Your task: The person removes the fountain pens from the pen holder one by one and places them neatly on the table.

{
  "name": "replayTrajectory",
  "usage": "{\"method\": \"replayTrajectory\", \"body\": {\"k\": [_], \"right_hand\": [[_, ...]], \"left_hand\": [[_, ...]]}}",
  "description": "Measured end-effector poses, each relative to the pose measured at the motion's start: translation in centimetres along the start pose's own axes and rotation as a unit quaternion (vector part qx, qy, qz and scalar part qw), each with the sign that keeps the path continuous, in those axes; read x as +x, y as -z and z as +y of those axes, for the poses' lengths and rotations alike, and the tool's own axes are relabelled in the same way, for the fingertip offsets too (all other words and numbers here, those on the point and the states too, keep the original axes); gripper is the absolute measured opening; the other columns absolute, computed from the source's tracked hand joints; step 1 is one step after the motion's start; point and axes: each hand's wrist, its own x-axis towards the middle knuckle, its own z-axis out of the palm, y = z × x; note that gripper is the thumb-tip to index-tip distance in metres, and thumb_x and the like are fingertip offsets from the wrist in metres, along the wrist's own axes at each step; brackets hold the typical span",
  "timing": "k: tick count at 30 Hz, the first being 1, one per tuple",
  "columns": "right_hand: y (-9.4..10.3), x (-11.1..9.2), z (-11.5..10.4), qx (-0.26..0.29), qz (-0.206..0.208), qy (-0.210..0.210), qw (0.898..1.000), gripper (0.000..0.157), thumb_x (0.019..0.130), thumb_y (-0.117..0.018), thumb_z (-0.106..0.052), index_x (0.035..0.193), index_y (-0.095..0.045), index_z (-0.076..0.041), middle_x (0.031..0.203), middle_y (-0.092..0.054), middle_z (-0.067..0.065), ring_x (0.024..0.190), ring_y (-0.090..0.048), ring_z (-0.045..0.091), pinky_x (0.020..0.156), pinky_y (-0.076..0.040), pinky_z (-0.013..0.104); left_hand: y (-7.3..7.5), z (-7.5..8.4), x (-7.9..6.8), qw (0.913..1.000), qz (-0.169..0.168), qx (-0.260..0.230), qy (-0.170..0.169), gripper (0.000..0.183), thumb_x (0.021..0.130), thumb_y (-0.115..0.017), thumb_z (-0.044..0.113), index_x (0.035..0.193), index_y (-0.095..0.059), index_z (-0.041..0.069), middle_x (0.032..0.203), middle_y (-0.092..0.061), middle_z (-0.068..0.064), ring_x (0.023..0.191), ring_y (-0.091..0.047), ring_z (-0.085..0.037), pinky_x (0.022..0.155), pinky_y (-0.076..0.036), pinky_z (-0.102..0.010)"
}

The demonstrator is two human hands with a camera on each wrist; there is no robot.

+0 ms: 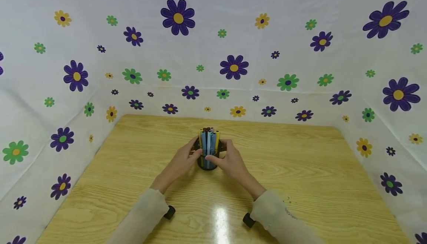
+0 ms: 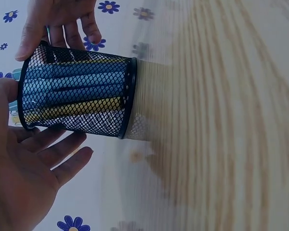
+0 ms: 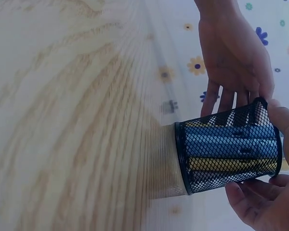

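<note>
A black mesh pen holder (image 1: 207, 162) stands upright near the middle of the wooden table, filled with several blue, yellow and dark pens (image 1: 209, 142). My left hand (image 1: 181, 161) holds it from the left, thumb at the upper rim and fingers along its far side. From the right, my right hand (image 1: 232, 160) holds it the same way, its thumb across the near side by the rim. The left wrist view shows the mesh wall (image 2: 77, 91) between both hands. In the right wrist view, the holder's base (image 3: 182, 159) is right at the tabletop.
The wood-grain table (image 1: 300, 162) is glossy, with a bright reflection near its front edge. White cloth (image 1: 207, 47) with purple, green and yellow flowers rises behind the table and on both sides. Small dark marks (image 1: 289, 200) lie by the right sleeve.
</note>
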Motion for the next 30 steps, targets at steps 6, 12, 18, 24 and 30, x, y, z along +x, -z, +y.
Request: {"method": "replayTrajectory", "body": {"k": [6,12,18,24,30], "right_hand": [[-1.2,0.1,-0.8,-0.009,-0.008,0.009,1.0,0.072,0.089,-0.085,-0.033,0.138,-0.046,0.003,0.119,-0.064,0.015,0.105,-0.063,0.03,0.073,-0.058,0.034],[-1.3,0.1,-1.0,-0.017,-0.03,0.007,0.999,0.068,0.094,-0.077,-0.04,0.139,-0.048,0.002,0.12,-0.064,0.014,0.104,-0.063,0.028,0.078,-0.057,0.036],[-0.4,0.8,-0.8,-0.015,-0.007,0.038,0.999,0.041,0.109,-0.057,-0.028,0.139,-0.057,0.001,0.126,-0.067,0.014,0.11,-0.065,0.028,0.088,-0.055,0.046],[0.5,2.5,-0.7,-0.015,0.003,0.058,0.998,0.035,0.106,-0.061,-0.014,0.138,-0.061,0.001,0.122,-0.069,0.015,0.11,-0.067,0.03,0.09,-0.055,0.049],[0.6,3.4,-0.6,-0.019,-0.02,0.053,0.998,0.031,0.102,-0.066,-0.013,0.13,-0.066,0.001,0.114,-0.071,0.014,0.106,-0.068,0.03,0.092,-0.056,0.048]], "left_hand": [[1.2,-0.6,-0.9,1.0,-0.007,-0.003,0.004,0.069,0.11,-0.051,0.037,0.166,-0.021,0.008,0.151,-0.05,-0.023,0.13,-0.057,-0.04,0.103,-0.049,-0.055],[2.0,-1.1,-1.4,0.9998,-0.006,-0.006,-0.018,0.07,0.11,-0.053,0.036,0.166,-0.021,0.008,0.157,-0.043,-0.023,0.133,-0.055,-0.04,0.105,-0.048,-0.055],[2.2,-1.6,-1.6,0.9993,-0.009,-0.029,-0.023,0.069,0.11,-0.052,0.035,0.166,-0.021,0.009,0.155,-0.045,-0.025,0.131,-0.056,-0.042,0.104,-0.049,-0.054],[2.1,-1.3,-1.7,0.9987,-0.018,-0.047,-0.007,0.073,0.109,-0.054,0.039,0.167,-0.018,0.011,0.158,-0.039,-0.025,0.132,-0.054,-0.043,0.105,-0.048,-0.054],[1.9,-1.2,-1.9,0.9977,-0.026,-0.058,0.021,0.077,0.107,-0.056,0.043,0.168,-0.016,0.018,0.16,-0.038,-0.023,0.134,-0.054,-0.042,0.107,-0.046,-0.054]]}}
